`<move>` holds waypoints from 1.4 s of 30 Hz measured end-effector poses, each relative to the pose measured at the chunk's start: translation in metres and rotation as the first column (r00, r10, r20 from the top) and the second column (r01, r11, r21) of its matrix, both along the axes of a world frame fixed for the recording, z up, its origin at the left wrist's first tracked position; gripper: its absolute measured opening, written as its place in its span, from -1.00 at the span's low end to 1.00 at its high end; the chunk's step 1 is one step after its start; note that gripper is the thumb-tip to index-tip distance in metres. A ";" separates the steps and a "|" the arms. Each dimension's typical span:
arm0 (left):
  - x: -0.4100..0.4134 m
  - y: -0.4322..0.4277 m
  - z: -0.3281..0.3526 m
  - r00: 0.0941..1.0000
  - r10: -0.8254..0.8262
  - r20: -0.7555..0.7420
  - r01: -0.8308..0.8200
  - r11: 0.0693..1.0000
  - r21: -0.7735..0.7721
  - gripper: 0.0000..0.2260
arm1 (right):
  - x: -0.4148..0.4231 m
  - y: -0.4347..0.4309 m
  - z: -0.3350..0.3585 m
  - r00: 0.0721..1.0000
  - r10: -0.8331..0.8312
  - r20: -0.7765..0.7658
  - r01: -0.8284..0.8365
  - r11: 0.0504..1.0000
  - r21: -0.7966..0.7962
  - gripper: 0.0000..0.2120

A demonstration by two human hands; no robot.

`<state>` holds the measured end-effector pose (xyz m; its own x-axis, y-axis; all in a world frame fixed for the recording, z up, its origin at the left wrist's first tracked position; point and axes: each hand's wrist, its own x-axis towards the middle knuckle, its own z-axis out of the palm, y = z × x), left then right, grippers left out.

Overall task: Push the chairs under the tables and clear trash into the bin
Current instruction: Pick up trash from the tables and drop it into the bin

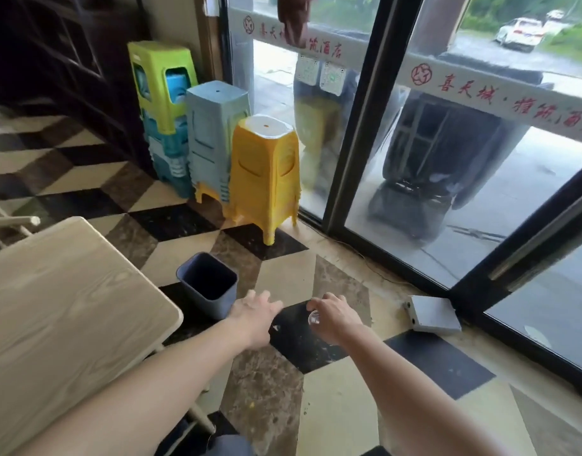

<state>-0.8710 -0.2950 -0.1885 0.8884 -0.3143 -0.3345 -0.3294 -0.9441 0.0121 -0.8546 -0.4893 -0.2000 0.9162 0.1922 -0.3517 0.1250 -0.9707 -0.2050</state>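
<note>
A small blue-grey bin (208, 284) stands open on the tiled floor beside the corner of a light wood table (65, 311). My left hand (255, 311) hovers just right of the bin's near edge, fingers spread, holding nothing. My right hand (332, 315) is out over the floor a little further right, fingers curled around a small clear plastic cup (314, 318). The inside of the bin looks dark and I cannot tell what lies in it.
Stacks of plastic stools stand against the wall by the glass door: green and blue (164, 106), grey-blue (213, 133), yellow (266, 172). A grey metal box (432, 314) lies on the floor by the door frame. A chair back (9, 222) shows at left.
</note>
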 end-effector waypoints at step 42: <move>0.409 0.210 -0.228 0.266 0.812 -0.519 -0.956 0.291 -0.034 -0.73 | 0.584 0.299 -0.237 0.597 0.682 -0.422 -0.700 0.700 0.141 -0.72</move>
<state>-0.4619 -0.0850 -0.4169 0.4951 0.4610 -0.7365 0.8168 -0.5360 0.2136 -0.2704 -0.1898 -0.4374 0.2740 0.6853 -0.6747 0.6740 -0.6373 -0.3736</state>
